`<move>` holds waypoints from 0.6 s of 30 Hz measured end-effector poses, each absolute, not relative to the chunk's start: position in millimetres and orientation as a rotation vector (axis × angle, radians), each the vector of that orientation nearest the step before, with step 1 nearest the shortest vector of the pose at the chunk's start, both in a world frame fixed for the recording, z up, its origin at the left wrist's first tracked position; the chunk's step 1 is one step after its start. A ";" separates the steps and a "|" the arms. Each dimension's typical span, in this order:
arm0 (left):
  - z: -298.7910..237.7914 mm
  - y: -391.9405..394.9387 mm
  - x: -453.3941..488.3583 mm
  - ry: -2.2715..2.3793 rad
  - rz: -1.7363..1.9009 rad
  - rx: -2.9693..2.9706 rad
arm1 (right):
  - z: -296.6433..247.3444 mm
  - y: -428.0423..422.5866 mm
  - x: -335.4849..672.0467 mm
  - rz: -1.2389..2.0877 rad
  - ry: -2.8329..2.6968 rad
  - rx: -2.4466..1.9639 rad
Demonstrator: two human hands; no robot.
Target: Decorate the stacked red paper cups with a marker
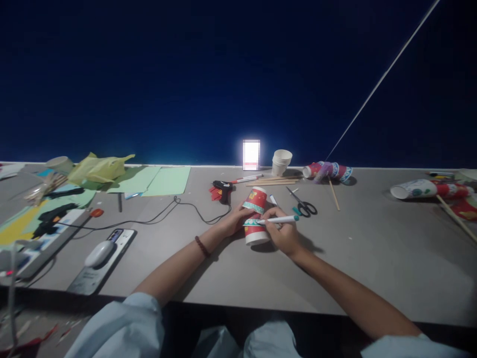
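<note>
Two red paper cups (257,235) with teal-and-white patterned bands are joined end to end and tilted over the table in front of me. My left hand (237,219) grips them from the left, around the middle where they meet. My right hand (283,235) holds a white marker (279,220) with a green end, its tip at the lower cup's patterned band. Behind that hand, a second marker (274,200) lies partly hidden. Black-handled scissors (306,207) rest to the right. A black glue gun (222,188) sits on red scraps to the left of the cups.
Stacked white cups (282,160) and wooden sticks (274,182) stand or lie at the back. Decorated cup pieces (331,171) are at the right. A phone (102,263) with a white case on it, a power strip (55,238), green paper (169,180) and a yellow bag (97,168) occupy the left.
</note>
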State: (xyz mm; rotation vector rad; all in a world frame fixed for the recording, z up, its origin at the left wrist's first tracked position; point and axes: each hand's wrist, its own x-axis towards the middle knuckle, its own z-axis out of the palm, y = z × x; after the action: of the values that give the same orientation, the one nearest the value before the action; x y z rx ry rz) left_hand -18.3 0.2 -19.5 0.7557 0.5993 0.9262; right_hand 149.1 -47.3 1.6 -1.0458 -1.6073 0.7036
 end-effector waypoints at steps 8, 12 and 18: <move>-17.2 -0.2 -17.6 0.592 0.931 0.748 | -3.2 -46.8 150.4 0.699 -1.605 -1.045; -17.0 -0.2 -17.8 0.591 0.923 0.762 | -2.9 -46.4 150.1 0.689 -1.610 -1.045; -17.7 0.4 -18.0 0.606 0.919 0.763 | 0.2 -47.1 149.2 0.679 -1.615 -1.045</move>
State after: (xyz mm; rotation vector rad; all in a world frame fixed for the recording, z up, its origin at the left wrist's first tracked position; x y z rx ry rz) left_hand -18.0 0.4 -17.7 0.7635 0.6058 0.9188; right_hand 149.2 -47.1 0.2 -1.0451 -1.6152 0.6786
